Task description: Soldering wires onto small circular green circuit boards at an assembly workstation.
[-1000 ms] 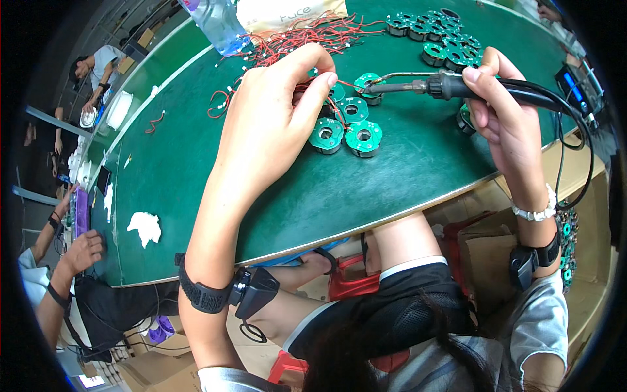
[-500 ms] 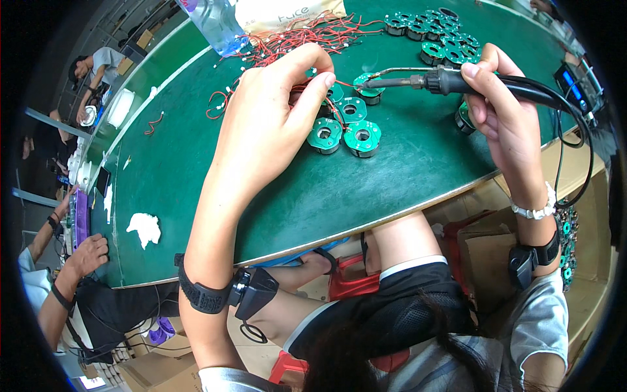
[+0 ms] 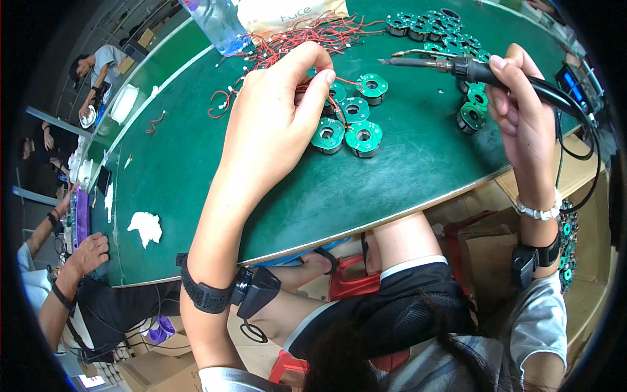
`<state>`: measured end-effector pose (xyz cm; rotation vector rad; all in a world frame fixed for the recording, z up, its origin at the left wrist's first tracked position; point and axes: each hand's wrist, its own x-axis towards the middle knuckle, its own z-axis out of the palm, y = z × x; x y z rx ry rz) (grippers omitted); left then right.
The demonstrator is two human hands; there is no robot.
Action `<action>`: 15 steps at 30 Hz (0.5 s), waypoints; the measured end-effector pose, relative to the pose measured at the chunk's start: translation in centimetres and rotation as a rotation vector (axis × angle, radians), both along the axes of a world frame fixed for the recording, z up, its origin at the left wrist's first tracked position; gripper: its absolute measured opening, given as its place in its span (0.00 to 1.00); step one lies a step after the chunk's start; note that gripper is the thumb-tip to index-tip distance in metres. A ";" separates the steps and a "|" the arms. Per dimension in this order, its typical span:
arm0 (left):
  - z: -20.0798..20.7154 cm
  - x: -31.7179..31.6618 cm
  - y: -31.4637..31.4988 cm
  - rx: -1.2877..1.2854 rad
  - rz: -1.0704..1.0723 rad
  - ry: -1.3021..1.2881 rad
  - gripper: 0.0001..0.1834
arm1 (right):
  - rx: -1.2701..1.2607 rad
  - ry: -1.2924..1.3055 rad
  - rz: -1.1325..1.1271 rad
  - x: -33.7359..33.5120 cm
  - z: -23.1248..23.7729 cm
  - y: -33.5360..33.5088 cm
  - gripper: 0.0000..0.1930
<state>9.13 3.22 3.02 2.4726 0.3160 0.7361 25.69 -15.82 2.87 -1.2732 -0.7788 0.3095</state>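
Note:
My left hand [image 3: 271, 121] is closed in a pinch on a thin red wire [image 3: 347, 80] above the table. The wire runs to the edge of a small round part with a green circuit board [image 3: 372, 85] on top. Several similar parts, such as the front one [image 3: 363, 136], stand just right of and below my fingers, some with red wires on them. My right hand [image 3: 526, 108] grips a soldering iron [image 3: 480, 70] with a thin metal tube along its top. The iron's tip points left, apart from the boards.
A heap of red wires [image 3: 307, 40] lies at the back, beside a clear bottle [image 3: 219, 26] and a soft package [image 3: 287, 13]. More green-topped parts [image 3: 471, 116] line the right side. White tissue [image 3: 145, 227] lies left. A co-worker's hand [image 3: 88, 253] rests at the table's left edge.
My right hand has drawn the soldering iron up and to the right, off the board with the red wire. My left hand has barely moved and keeps its pinch.

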 end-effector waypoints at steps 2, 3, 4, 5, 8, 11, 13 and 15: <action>-0.1 0.0 -0.2 0.002 0.016 -0.008 0.08 | -0.014 -0.011 0.001 -0.1 -0.2 0.0 0.11; -0.1 0.1 -0.3 0.004 0.032 -0.017 0.08 | -0.029 -0.022 0.001 -0.2 -0.2 0.1 0.11; -0.2 0.2 -0.3 0.004 0.031 -0.017 0.08 | -0.028 -0.022 0.000 -0.3 -0.2 0.1 0.11; -0.3 0.2 -0.3 0.011 0.035 -0.034 0.08 | -0.034 0.005 0.039 -0.5 -0.1 0.2 0.11; -0.4 0.2 -0.4 0.020 0.043 -0.053 0.08 | -0.042 0.034 0.062 -1.2 -0.1 0.7 0.11; 0.0 0.2 -0.5 0.024 0.058 -0.040 0.07 | -0.060 0.027 0.052 -1.3 -0.3 0.7 0.11; 0.1 0.2 -0.6 0.024 0.069 -0.026 0.05 | -0.038 0.031 0.064 -1.3 -0.5 0.8 0.10; 0.1 0.2 -0.6 0.014 0.062 -0.025 0.05 | -0.043 0.012 0.049 -1.3 -0.7 1.0 0.10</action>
